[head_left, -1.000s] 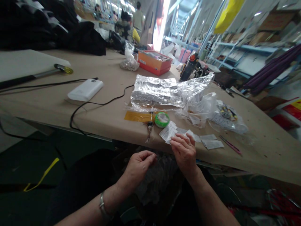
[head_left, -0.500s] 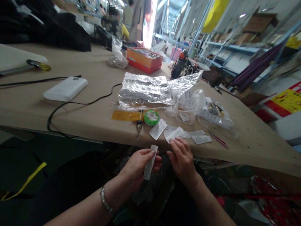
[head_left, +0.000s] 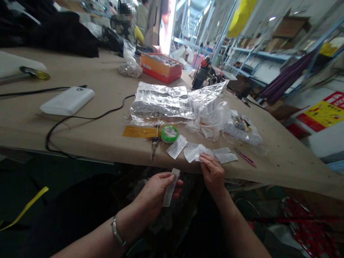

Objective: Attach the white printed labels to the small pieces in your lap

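Note:
In front of the table edge my left hand [head_left: 158, 188] pinches a narrow whitish strip [head_left: 171, 188] between thumb and fingers. My right hand [head_left: 213, 170] is at the table edge, its fingers close together on a small white sheet [head_left: 199, 150] in a fanned pile. Whether the thumb grips under that sheet is hidden. A printed white slip [head_left: 176, 147] lies to the left of the pile, and more white slips [head_left: 225, 155] lie to its right. Pink tweezers [head_left: 244, 156] rest beyond those. The soldering iron [head_left: 154, 145] and a green-rimmed round tin [head_left: 169, 134] sit left of the slips.
Behind the slips lie a silvery plastic bag [head_left: 162, 102] and a clear bag [head_left: 215, 118]. An orange box [head_left: 161, 68] stands farther back beside a bottle [head_left: 201, 73]. A white power bank [head_left: 68, 101] and a black cable [head_left: 99, 118] occupy the left side.
My right hand has moved forward onto the fanned white sheets, and its fingers have drawn together. My left hand keeps the strip almost where it was. The view has shifted slightly.

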`<control>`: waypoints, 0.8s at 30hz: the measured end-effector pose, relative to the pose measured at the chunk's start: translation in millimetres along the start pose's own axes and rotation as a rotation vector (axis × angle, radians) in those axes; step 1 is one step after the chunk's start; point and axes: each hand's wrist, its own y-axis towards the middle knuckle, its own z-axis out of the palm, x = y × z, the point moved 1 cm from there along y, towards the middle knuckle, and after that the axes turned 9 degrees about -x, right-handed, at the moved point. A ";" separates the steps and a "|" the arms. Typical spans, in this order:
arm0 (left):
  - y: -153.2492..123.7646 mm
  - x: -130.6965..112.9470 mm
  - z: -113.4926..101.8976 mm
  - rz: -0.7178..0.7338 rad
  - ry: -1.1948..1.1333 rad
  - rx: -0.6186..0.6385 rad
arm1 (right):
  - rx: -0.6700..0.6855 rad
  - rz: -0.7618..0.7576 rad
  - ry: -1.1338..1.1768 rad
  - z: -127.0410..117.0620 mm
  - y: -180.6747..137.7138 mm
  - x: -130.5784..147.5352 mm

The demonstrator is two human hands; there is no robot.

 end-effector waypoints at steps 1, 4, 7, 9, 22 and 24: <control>-0.7 -0.7 1.5 -0.014 -0.009 0.002 | -0.029 0.022 0.041 -1.9 0.0 3.7; -2.5 -1.3 5.1 -0.056 -0.057 0.013 | -0.015 -0.026 0.169 -6.1 -4.3 27.3; -2.2 0.8 7.1 -0.061 -0.177 0.077 | 0.141 -0.197 0.239 -5.3 -14.9 59.1; -1.1 3.4 6.9 -0.049 -0.267 0.101 | 0.223 -0.278 0.229 -2.7 -22.4 75.1; -2.8 8.3 6.7 -0.069 -0.248 0.151 | 0.304 -0.296 0.228 0.2 -33.8 84.6; -2.3 8.4 8.4 -0.079 -0.223 0.147 | 0.288 -0.290 0.195 -6.6 -31.5 80.0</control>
